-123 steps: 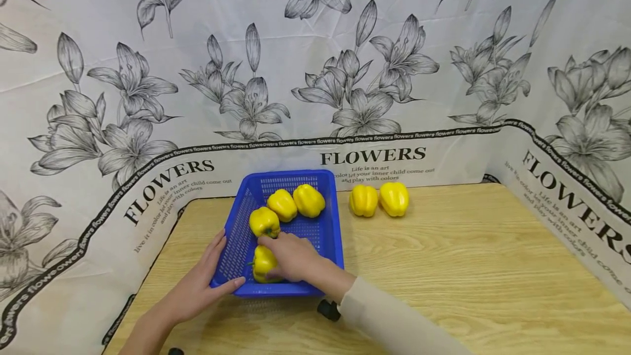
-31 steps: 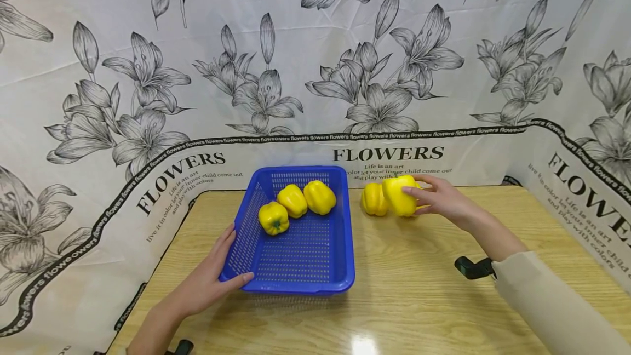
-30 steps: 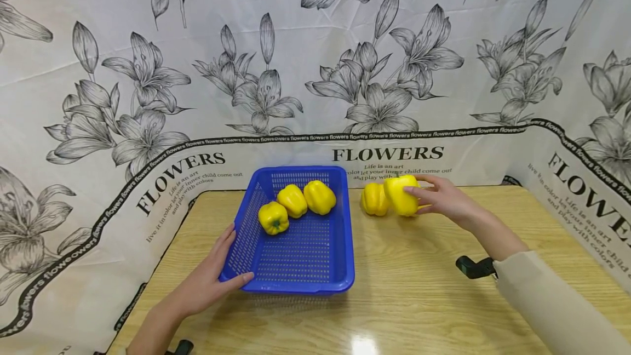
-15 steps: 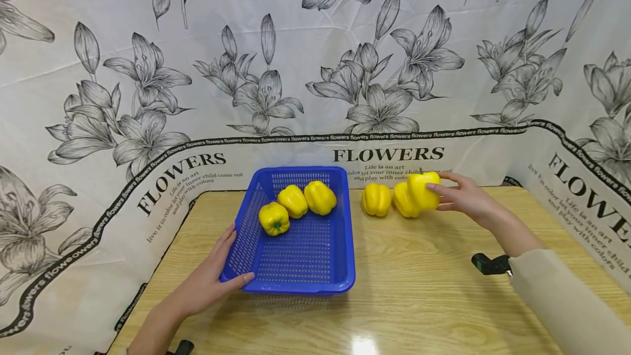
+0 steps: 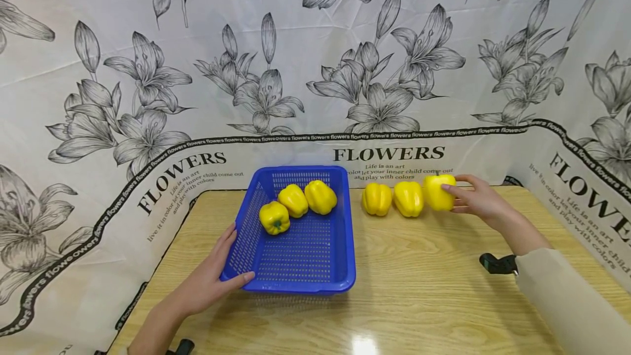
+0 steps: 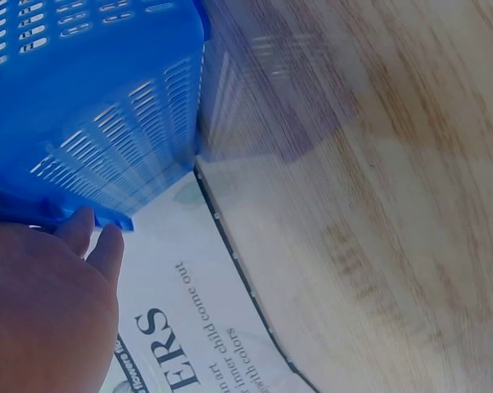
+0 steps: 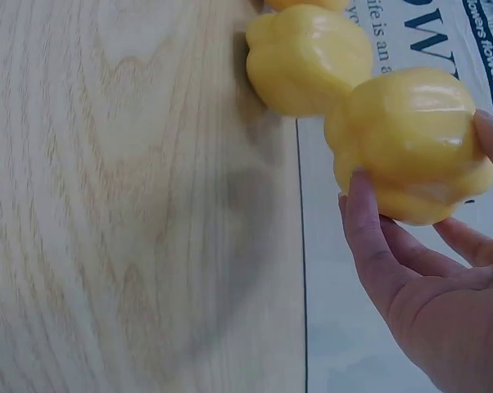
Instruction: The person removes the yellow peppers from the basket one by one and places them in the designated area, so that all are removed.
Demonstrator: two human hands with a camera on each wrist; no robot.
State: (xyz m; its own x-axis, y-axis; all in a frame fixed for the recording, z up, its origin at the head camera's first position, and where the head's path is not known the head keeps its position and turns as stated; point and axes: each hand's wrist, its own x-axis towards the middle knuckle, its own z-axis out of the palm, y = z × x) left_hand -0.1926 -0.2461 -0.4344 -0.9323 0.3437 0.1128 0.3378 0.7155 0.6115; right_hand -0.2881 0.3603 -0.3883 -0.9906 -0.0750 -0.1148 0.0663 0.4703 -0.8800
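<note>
At the back right, my right hand [image 5: 485, 201] holds a yellow bell pepper [image 5: 439, 192] between thumb and fingertips, its stem pointing up. The right wrist view shows the fingers wrapped round the underside of this pepper [image 7: 414, 143], with a shadow on the tabletop apart from it. Two more yellow bell peppers, one [image 5: 408, 199] beside the held one and another [image 5: 377, 199] farther left, stand in a row. My left hand [image 5: 209, 275] grips the near left corner of a blue plastic basket [image 5: 347, 240], thumb over the rim. Inside lie three yellow bell peppers [image 5: 274, 218].
The wooden table [image 5: 419, 289] extends in front of and to the right of the basket. A white cloth [image 5: 276, 97] with printed flowers hangs along the back and sides. Black wrist mounts, one [image 5: 498, 263] at the right sleeve, sit under both wrists.
The right hand has taken a bell pepper from the basket's near end and carried it right, past the two on the table, to the row's right end. The left hand stays at the basket corner.
</note>
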